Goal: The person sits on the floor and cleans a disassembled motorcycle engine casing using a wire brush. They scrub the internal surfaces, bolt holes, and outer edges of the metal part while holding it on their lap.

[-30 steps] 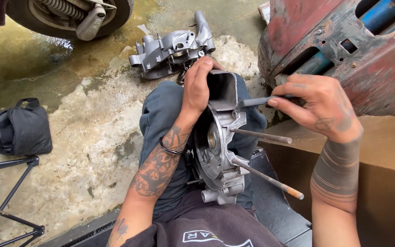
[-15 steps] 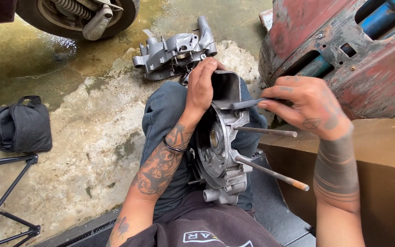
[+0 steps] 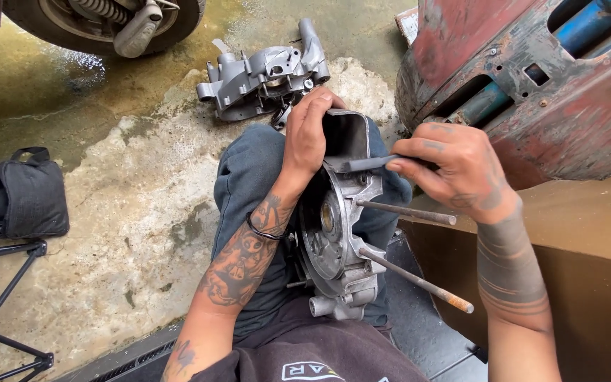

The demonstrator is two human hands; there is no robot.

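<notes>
A grey metal engine case half point(image 3: 339, 240) stands on edge on my lap, against my jeans-clad leg. Two long studs point(image 3: 411, 279) stick out of it to the right. My left hand point(image 3: 308, 134) grips the top edge of the case from behind. My right hand point(image 3: 454, 166) pinches a thin dark flat tool point(image 3: 365, 164), whose tip rests on the case's upper face.
Another grey engine case part point(image 3: 263, 76) lies on the concrete beyond my knee. A rusty red vehicle body point(image 3: 532, 78) stands at the upper right, a brown box point(image 3: 602, 269) at the right. A black bag point(image 3: 15, 198) and a tyre point(image 3: 107, 18) are at the left.
My right hand has slid the flat tool leftward, closer in over the case's upper face. My left hand keeps its hold on the case.
</notes>
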